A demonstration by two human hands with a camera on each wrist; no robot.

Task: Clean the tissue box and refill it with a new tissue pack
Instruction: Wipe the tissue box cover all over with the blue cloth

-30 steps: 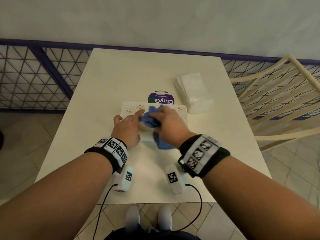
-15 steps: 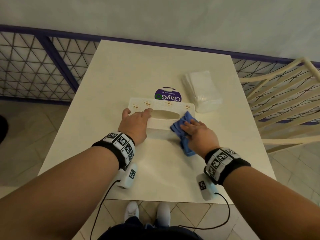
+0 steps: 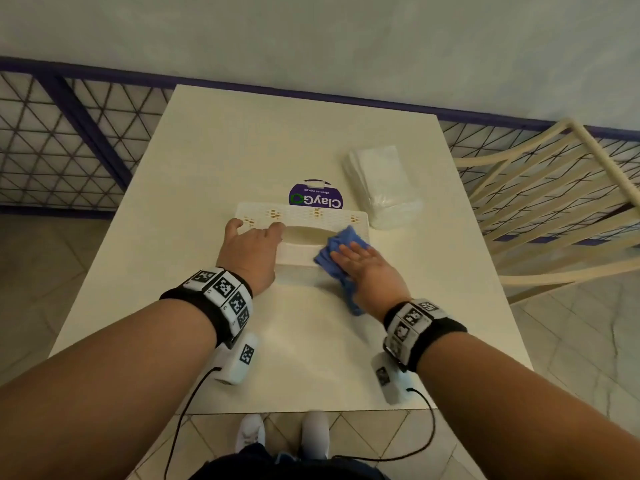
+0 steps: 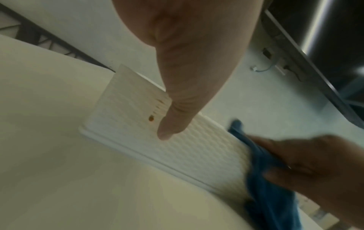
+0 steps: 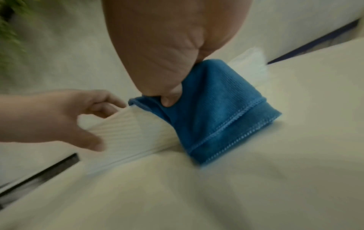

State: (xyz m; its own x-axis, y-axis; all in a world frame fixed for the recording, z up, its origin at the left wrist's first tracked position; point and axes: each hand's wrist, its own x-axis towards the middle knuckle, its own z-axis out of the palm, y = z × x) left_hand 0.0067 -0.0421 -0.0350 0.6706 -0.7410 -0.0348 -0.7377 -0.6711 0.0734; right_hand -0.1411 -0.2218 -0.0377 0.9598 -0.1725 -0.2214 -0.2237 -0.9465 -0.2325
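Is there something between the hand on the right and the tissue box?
Yes. The blue cloth lies under the right hand, between its fingers and the right end of the white tissue box.

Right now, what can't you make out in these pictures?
- Inside of the white ribbed plastic tissue box: all views show only its outside.
- Round purple ClayGo sticker: head view, near edge behind the box.
- Right hand fingertips: right wrist view, under the blue microfibre cloth.
- Clear-wrapped white tissue pack: no print is legible.
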